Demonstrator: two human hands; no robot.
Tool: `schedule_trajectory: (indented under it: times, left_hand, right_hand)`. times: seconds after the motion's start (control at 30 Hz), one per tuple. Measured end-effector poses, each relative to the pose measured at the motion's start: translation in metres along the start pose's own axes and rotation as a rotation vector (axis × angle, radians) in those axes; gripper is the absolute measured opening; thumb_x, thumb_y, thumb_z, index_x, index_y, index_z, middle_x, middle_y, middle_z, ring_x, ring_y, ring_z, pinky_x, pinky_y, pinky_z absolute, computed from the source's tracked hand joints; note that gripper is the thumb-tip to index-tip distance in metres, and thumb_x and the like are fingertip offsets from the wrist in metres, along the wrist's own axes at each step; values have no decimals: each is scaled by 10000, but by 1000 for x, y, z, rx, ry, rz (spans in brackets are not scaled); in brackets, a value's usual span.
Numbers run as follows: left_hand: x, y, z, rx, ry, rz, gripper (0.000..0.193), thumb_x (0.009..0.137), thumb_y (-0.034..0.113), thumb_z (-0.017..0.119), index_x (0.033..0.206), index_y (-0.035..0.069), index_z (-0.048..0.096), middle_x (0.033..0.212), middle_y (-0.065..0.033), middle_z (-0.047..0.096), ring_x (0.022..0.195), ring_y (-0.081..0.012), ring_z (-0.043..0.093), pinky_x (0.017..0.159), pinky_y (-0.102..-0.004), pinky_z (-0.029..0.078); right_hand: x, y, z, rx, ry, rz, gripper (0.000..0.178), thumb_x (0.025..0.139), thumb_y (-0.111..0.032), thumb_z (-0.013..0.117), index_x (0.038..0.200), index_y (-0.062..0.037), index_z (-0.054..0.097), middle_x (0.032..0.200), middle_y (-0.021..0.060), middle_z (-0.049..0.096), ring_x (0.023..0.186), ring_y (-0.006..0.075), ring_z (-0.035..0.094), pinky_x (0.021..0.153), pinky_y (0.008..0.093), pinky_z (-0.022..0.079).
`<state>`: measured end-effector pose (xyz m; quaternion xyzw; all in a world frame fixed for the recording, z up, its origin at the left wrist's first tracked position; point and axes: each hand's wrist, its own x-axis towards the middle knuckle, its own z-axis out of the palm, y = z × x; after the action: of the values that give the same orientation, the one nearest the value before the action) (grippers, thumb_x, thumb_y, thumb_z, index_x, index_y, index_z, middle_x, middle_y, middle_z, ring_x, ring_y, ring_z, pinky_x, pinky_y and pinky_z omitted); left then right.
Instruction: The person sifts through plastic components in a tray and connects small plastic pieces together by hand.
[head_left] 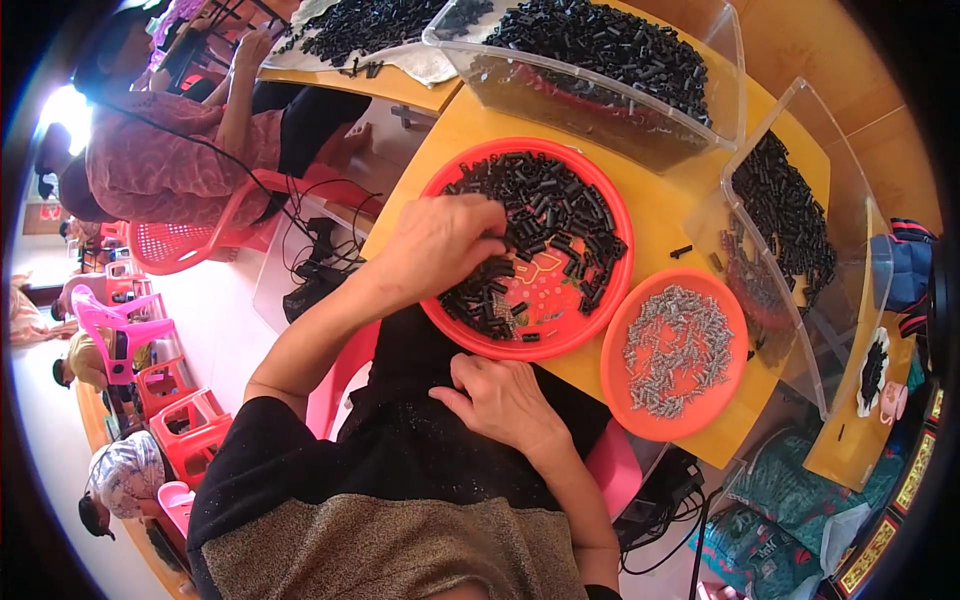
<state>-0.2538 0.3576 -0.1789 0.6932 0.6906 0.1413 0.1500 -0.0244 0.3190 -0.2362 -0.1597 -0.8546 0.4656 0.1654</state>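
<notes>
My left hand (pixel 447 243) reaches over a round red tray (pixel 437 180), its curled fingers down among small black cylindrical pieces (pixel 548 195). Whatever lies between those fingertips is hidden. A patch of the tray's patterned bottom shows between the heaps of black pieces. Against my lap, just below the tray's near rim, my right hand (pixel 508 400) rests with its fingers folded under and the thumb to the left; its palm is out of sight. To the right of the tray, an orange-red oval dish (pixel 616 385) holds many small silvery metal pieces (pixel 680 350).
Clear plastic bins (pixel 590 115) (pixel 835 190) heaped with black pieces stand at the table's far and right sides. Loose black pieces (pixel 681 252) lie on the yellow table (pixel 400 225). A person sits at far left beside a red chair (pixel 180 245); cables (pixel 690 500) hang at lower right.
</notes>
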Motion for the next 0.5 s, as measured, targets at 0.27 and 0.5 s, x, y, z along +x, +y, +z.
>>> schedule_trajectory:
  times: [0.27,0.5]
  left_hand:
    - [25,-22,14,74,106,5,218,967,186,759,1146,62,773,990,-125,775,961,-343,754,817,-451,589]
    - [-3,-25,4,-68,96,-90,126,940,185,757,991,81,806,946,-113,778,914,-358,754,790,-490,583]
  right_hand:
    - [0,-2,-3,0,10,-9,385,952,-331,837,856,-48,593,761,117,672,733,376,701,668,494,532]
    - [0,-1,-2,-12,-6,-2,392,957,-341,832,866,-48,589,773,118,675,738,375,700,672,496,530]
